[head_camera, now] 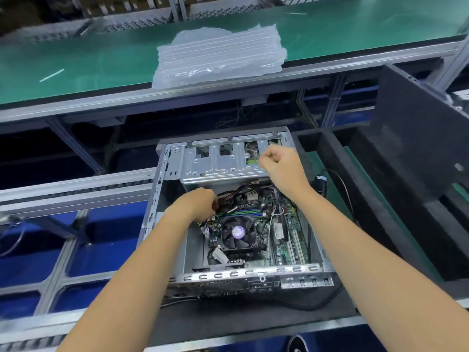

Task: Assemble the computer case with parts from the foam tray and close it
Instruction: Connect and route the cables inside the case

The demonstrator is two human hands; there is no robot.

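Note:
An open metal computer case (152,199) lies on its side before me, its motherboard and black CPU fan (238,232) exposed. My left hand (198,203) reaches inside at the motherboard's upper left, fingers curled round a dark cable connector (215,205) by the green memory slots. My right hand (279,165) hovers over the silver drive cage (215,163) at the case's far end, fingers curled in a fist; whether it pinches anything is hidden. The black foam tray (375,199) lies to the right of the case.
A black case side panel (416,138) leans upright at the right. A clear plastic bubble bag (218,57) lies on the green conveyor belt behind. Aluminium frame rails and blue bins sit to the left. A black cable (340,181) runs across the foam.

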